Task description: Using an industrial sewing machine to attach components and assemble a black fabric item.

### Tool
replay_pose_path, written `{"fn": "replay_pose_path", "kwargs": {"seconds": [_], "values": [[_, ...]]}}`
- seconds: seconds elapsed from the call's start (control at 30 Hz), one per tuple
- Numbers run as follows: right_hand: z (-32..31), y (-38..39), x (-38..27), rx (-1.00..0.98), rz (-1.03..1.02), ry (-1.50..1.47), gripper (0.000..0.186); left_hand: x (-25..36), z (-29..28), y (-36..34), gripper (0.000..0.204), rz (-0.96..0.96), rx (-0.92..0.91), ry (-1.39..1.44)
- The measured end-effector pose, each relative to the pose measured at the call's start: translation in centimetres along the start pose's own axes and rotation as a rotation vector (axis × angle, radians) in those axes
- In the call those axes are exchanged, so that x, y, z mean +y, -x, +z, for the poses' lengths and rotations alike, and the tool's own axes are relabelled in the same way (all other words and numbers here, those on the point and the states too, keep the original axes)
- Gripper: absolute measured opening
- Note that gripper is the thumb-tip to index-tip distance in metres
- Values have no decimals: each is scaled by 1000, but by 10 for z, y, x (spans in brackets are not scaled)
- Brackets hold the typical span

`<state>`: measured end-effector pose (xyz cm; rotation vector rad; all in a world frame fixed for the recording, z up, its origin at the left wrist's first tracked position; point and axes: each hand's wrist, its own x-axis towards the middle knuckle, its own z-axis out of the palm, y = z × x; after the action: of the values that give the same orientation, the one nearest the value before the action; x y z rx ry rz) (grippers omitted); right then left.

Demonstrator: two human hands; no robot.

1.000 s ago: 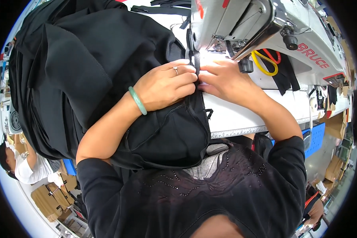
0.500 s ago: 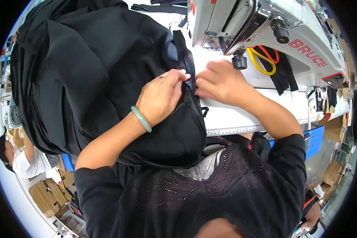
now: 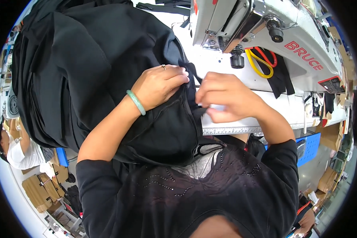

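Observation:
A large black garment (image 3: 87, 71) lies bunched over the left of the table and hangs down to my lap. My left hand (image 3: 160, 85), with a green bangle at the wrist, is closed on the garment's right edge, thumb and fingers pinched together. Along that edge runs a black zipper (image 3: 191, 89). Just right of it, my right hand (image 3: 226, 97) is closed with bent fingers on the zipper's tape, which curves out from the edge. Its fingertips are slightly blurred, and part of the tape is hidden behind them.
A white sewing machine (image 3: 261, 35) stands at the back right. Under its arm lie scissors (image 3: 261, 65) with yellow and red handles, on black zipper strips (image 3: 281, 77). A ruler strip (image 3: 234, 130) runs along the table's front edge. Another person (image 3: 22, 146) sits at far left.
My right hand has drawn back slightly down, its fingers now bent round the zipper tape. The upper zipper end, upright before, now bends toward the right hand. My left hand has shifted slightly left.

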<state>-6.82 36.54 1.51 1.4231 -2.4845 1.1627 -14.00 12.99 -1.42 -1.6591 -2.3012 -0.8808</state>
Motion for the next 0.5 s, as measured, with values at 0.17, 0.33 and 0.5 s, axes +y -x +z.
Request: {"fn": "replay_pose_path", "kwargs": {"seconds": [0.17, 0.33, 0.5], "values": [[-20, 4, 7, 236, 99, -739, 21, 2, -1, 1, 16, -18, -6, 10], [-4, 3, 10, 242, 194, -1080, 25, 1, 0, -2, 16, -43, -25, 19], [-12, -5, -13, 135, 132, -271, 38, 1, 1, -4, 16, -50, -43, 41]]}}
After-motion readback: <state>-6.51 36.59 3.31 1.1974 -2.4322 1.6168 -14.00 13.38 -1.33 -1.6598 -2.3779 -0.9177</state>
